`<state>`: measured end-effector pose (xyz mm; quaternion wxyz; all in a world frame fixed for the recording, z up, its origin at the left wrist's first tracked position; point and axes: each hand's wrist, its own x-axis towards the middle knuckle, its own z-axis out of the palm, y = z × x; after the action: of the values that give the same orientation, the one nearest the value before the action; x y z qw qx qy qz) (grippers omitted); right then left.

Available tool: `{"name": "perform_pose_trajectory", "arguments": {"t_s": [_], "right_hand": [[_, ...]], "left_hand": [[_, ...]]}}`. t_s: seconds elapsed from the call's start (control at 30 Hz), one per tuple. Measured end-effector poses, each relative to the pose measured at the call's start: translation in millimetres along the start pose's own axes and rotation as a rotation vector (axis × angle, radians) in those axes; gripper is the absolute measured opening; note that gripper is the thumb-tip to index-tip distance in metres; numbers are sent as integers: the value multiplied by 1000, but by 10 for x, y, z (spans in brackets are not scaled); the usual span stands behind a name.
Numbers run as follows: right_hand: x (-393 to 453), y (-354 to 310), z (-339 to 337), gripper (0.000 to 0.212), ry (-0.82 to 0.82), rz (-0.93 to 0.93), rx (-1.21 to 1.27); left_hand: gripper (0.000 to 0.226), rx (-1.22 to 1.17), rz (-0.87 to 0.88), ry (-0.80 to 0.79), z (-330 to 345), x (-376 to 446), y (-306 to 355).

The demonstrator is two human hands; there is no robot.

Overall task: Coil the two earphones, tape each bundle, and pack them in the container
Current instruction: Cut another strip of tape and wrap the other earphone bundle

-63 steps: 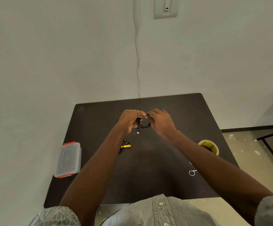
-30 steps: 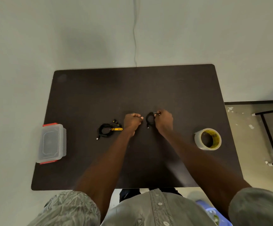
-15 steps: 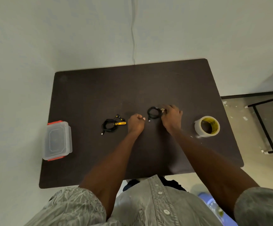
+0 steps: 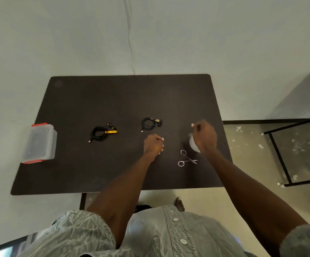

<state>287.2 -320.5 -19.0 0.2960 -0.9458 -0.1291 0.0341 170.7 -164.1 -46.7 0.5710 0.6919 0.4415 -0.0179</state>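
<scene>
At mid-desk your second coiled black earphone bundle [image 4: 151, 123] now lies released, no hand on it; the first, with its yellow tag [image 4: 102, 132], sits further left. Your right hand [image 4: 204, 136] has moved over the clear tape roll [image 4: 193, 143], grip hidden; your left hand [image 4: 153, 143] is fisted, empty. Taping likely comes next. The red-clipped clear plastic container [image 4: 39, 143] stays lidded at the desk [image 4: 113, 97] edge, contents indiscernible.
</scene>
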Motion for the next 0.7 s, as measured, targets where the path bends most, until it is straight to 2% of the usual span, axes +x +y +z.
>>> {"name": "perform_pose_trajectory", "arguments": {"t_s": [0.1,0.17,0.2,0.27,0.33,0.4,0.43,0.47,0.53,0.57,0.63,0.7], "right_hand": [[45,326,-263,28,34,153,0],[2,472,-400,28,39,188,4],[-42,504,-437,26,22,156,-4],[-170,524,-391,24,-80,-22,-65],[-340,464,-215,24,-267,-213,-147],[-479,367,-27,20,-440,-316,-190],[-527,317,59,19,-476,-362,-221],[-564,289,125,21,-448,-421,-257],[-594,272,166,27,-251,-464,-252],[-579,282,143,30,-125,-371,-179],[-478,321,50,39,72,-15,24],[-307,411,-5,57,62,353,136]], "left_hand": [[19,-29,-10,-30,341,-141,125],[17,-28,-24,-5,500,-214,169],[16,-30,-29,22,543,-231,174],[14,-3,-48,85,616,-226,140],[15,19,-81,117,639,-186,74],[16,40,-98,150,637,-154,34],[16,47,-97,164,617,-150,35],[17,51,-96,174,600,-131,18],[16,46,-92,204,545,-160,25],[15,32,-89,208,512,-170,28],[13,-25,-84,173,468,-196,38],[13,-101,-103,102,449,-194,45]]}}
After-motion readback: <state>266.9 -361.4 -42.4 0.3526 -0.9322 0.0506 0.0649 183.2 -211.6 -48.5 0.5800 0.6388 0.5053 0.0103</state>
